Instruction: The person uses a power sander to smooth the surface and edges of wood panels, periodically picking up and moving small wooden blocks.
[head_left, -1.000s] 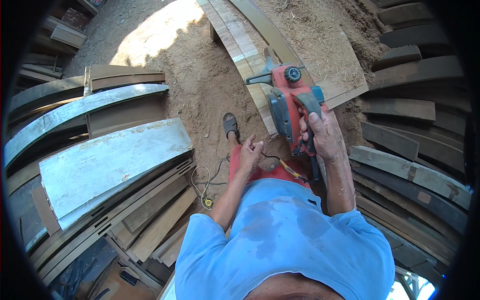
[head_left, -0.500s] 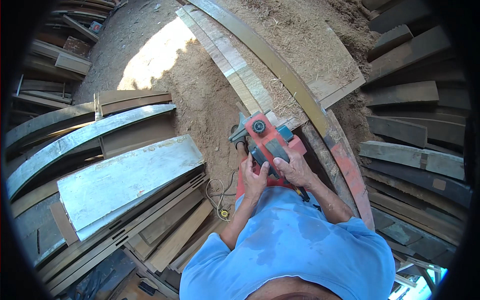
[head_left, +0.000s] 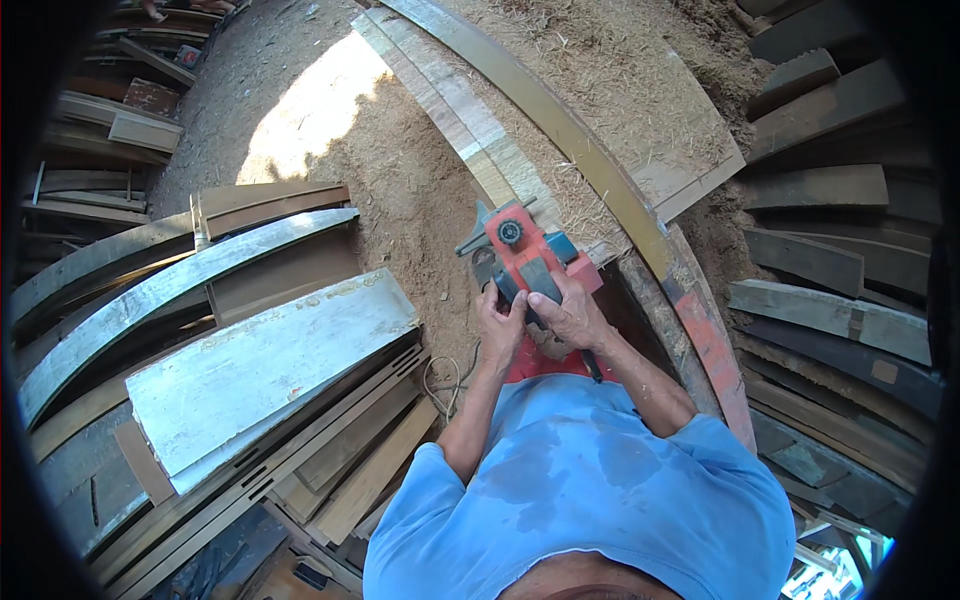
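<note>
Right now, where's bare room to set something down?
Sandy brown floor between the flat white board and curved pale wooden plank; white board's top. Crowded: stacked grey planks, right; around the red and black planer in left hand and right hand.

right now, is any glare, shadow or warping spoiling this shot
Head view, upper left: the sunlit ground patch is blown out almost white; head view, centre: the electric hand planer, left hand and right hand sit in soft shade, fairly clear; head view, rim: black edges close in, and stacked boards look bowed, perhaps partly by the lens.
</note>
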